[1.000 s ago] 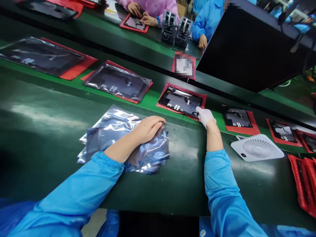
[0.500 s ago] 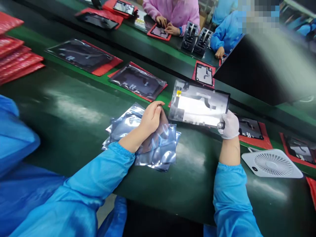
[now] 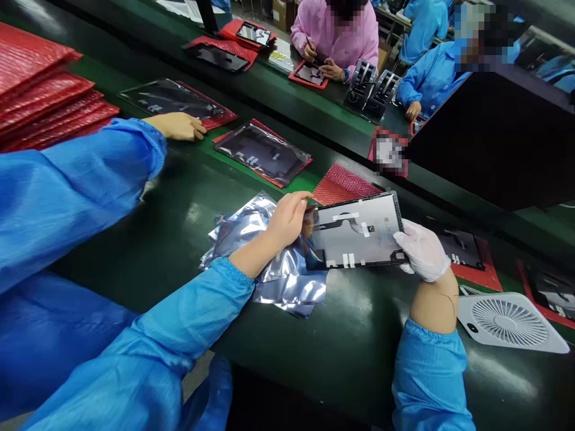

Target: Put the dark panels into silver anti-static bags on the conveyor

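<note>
My right hand [image 3: 422, 249], in a white glove, grips the right end of a flat dark panel [image 3: 357, 230] with grey foil and white tape strips on it. The panel is tilted, and its left end reaches the mouth of the top silvery anti-static bag [image 3: 278, 266]. My left hand [image 3: 290, 215] rests on that stack of bags, fingers curled on the top bag's edge beside the panel. An empty red bubble tray [image 3: 342, 184] lies just behind the panel on the green belt.
A co-worker's blue sleeve [image 3: 67, 191] and hand [image 3: 179, 126] reach in from the left, touching a bagged panel on red wrap [image 3: 175, 99]. Another bagged panel [image 3: 263, 149] lies behind my left hand. A white fan [image 3: 510, 320] sits right. Red trays [image 3: 40, 90] are stacked far left. Other workers sit across.
My right hand lifted the panel off its red tray and brought it left and down to the bag's mouth. A co-worker's arm has come into view on the left.
</note>
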Tool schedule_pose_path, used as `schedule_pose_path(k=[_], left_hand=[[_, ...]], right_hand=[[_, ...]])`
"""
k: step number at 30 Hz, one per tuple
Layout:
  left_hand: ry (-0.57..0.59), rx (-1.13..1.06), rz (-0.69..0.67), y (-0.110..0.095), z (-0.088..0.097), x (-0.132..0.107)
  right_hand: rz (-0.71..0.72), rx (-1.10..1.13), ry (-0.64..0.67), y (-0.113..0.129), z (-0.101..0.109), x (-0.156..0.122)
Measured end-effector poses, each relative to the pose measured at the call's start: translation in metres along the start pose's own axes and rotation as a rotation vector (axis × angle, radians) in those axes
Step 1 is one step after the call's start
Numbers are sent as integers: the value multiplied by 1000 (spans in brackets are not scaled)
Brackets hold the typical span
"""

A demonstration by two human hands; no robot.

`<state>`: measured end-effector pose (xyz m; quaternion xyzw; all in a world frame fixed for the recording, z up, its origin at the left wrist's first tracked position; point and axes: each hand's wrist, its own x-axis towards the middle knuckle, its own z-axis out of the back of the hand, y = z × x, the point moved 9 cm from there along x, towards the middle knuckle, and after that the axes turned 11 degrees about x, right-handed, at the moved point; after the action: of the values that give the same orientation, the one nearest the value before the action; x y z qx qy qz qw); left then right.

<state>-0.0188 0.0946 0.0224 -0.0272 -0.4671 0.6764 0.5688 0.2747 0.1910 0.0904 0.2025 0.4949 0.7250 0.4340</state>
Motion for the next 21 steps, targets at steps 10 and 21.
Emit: schedule_pose_path(k=[10,21], left_hand=[[-71,-3,114,-2,22,2],[-91,-32,96,-22,36,-1]], right_hand=[[37,159,60,-5,-126,17],[156,81,177,-8,-193,10]])
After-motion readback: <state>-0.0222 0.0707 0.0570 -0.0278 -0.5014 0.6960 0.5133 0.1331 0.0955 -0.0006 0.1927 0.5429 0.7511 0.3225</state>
